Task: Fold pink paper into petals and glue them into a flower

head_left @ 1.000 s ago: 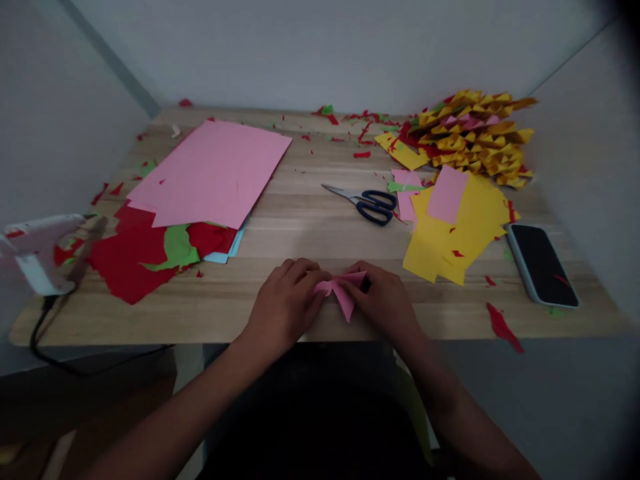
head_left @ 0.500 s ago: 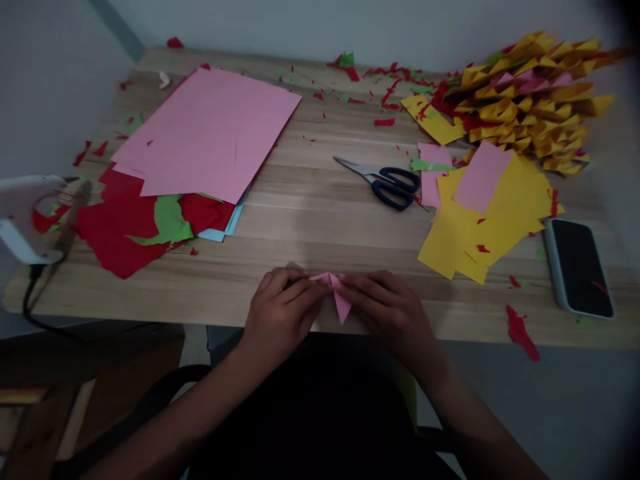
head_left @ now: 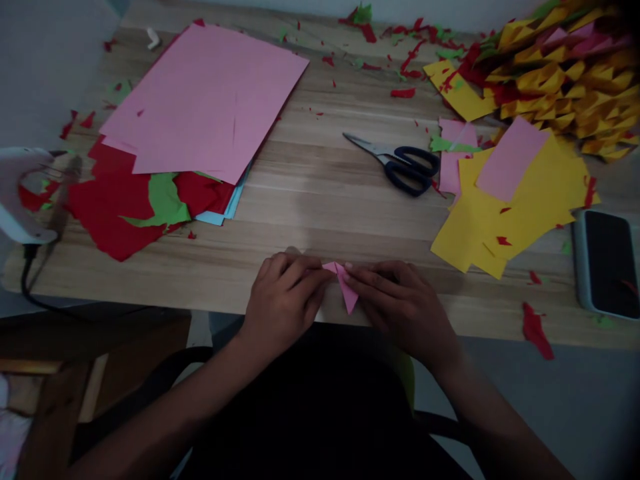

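Observation:
A small folded piece of pink paper (head_left: 347,291) is held between my two hands at the front edge of the table. My left hand (head_left: 283,293) pinches its left end, fingers curled around it. On the other side, the fingers of my right hand (head_left: 400,300) are closed on the paper's right part. One pointed flap hangs down toward me between the hands. Both hands partly cover the paper, so its full shape is hidden. Scissors with dark blue handles (head_left: 411,171) lie slightly open beyond my right hand.
Pink sheets (head_left: 210,100) lie over red paper (head_left: 115,220) at the left, near a white corded tool (head_left: 23,200). At the right are yellow paper pieces (head_left: 530,193), a phone (head_left: 607,263) and a folded yellow paper construction (head_left: 565,80). Red and green scraps litter the wooden table (head_left: 320,200).
The view has tilted down and closer, so the table's things appear shifted. Both hands still grip the pink paper, with slightly more of its flap showing near the right fingers.

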Demonstrator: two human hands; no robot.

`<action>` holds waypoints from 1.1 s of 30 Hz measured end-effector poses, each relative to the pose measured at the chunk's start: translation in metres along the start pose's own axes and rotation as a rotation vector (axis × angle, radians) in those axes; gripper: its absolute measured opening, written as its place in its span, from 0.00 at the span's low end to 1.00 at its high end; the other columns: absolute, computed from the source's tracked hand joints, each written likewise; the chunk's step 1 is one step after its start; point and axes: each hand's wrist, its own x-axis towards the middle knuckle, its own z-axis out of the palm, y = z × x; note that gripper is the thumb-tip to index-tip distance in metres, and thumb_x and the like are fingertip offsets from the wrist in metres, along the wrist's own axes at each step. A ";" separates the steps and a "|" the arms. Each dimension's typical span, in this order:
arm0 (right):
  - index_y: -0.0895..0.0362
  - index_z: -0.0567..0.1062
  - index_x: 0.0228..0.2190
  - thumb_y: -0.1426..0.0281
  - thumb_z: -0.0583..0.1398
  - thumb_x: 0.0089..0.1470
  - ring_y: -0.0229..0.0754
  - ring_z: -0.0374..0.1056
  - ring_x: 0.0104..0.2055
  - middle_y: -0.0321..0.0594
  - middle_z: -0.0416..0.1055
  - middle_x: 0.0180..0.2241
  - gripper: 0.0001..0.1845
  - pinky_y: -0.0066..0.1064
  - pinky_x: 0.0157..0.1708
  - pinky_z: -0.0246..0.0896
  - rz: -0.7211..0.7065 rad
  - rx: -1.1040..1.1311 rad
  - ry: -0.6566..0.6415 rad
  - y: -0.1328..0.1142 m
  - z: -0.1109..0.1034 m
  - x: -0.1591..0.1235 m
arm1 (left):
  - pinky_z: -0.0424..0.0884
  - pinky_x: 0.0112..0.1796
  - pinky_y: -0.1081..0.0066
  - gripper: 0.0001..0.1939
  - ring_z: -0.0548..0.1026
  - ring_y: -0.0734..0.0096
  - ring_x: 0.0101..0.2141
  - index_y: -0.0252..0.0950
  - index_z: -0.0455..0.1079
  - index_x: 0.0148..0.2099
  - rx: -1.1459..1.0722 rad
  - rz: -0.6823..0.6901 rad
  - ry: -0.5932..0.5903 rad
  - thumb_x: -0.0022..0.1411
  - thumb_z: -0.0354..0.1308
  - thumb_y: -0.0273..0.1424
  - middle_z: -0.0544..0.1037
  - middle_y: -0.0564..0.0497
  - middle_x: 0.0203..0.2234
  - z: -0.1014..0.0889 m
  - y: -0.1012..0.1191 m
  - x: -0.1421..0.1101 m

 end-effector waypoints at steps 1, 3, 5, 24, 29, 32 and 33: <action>0.46 0.69 0.61 0.72 0.59 0.63 0.48 0.68 0.49 0.31 0.72 0.59 0.26 0.45 0.48 0.66 0.004 -0.010 -0.006 -0.001 0.000 0.000 | 0.68 0.43 0.58 0.13 0.70 0.59 0.41 0.41 0.75 0.52 0.018 0.006 -0.012 0.66 0.59 0.27 0.79 0.48 0.42 0.000 0.000 0.001; 0.47 0.69 0.61 0.73 0.59 0.62 0.49 0.67 0.51 0.30 0.71 0.60 0.26 0.46 0.49 0.65 0.002 -0.026 -0.019 -0.003 0.000 -0.002 | 0.68 0.42 0.58 0.17 0.69 0.58 0.41 0.43 0.74 0.56 0.054 0.023 -0.041 0.66 0.58 0.26 0.78 0.47 0.43 -0.001 0.000 0.002; 0.48 0.69 0.60 0.73 0.59 0.62 0.50 0.66 0.52 0.29 0.69 0.61 0.26 0.47 0.49 0.64 -0.006 -0.039 -0.020 -0.004 0.001 -0.004 | 0.68 0.42 0.57 0.19 0.68 0.58 0.41 0.44 0.73 0.57 0.060 0.041 -0.074 0.66 0.57 0.26 0.77 0.47 0.44 -0.003 0.000 0.004; 0.48 0.76 0.53 0.74 0.60 0.61 0.49 0.67 0.52 0.32 0.75 0.56 0.20 0.45 0.51 0.69 -0.004 0.048 0.026 0.001 0.003 -0.006 | 0.68 0.43 0.58 0.17 0.67 0.61 0.41 0.43 0.74 0.55 -0.030 -0.002 -0.085 0.67 0.57 0.26 0.77 0.47 0.46 -0.003 -0.004 0.005; 0.48 0.75 0.55 0.74 0.60 0.61 0.47 0.70 0.52 0.34 0.76 0.55 0.21 0.43 0.51 0.70 -0.052 0.033 0.023 0.003 0.003 -0.005 | 0.67 0.42 0.57 0.19 0.67 0.58 0.42 0.46 0.74 0.57 0.022 0.032 -0.117 0.66 0.56 0.26 0.76 0.46 0.47 -0.004 -0.002 0.005; 0.49 0.76 0.53 0.76 0.60 0.61 0.48 0.70 0.52 0.32 0.77 0.53 0.21 0.44 0.51 0.71 -0.042 -0.020 0.069 0.000 0.003 -0.014 | 0.67 0.42 0.56 0.19 0.67 0.56 0.42 0.46 0.74 0.57 0.062 0.046 -0.146 0.66 0.57 0.27 0.75 0.45 0.47 -0.007 -0.003 0.007; 0.50 0.77 0.52 0.76 0.61 0.60 0.48 0.71 0.51 0.32 0.78 0.52 0.20 0.45 0.52 0.71 -0.025 -0.033 0.094 -0.001 0.002 -0.019 | 0.67 0.42 0.56 0.19 0.67 0.56 0.42 0.45 0.74 0.57 0.069 0.052 -0.153 0.66 0.57 0.27 0.75 0.45 0.47 -0.008 -0.004 0.008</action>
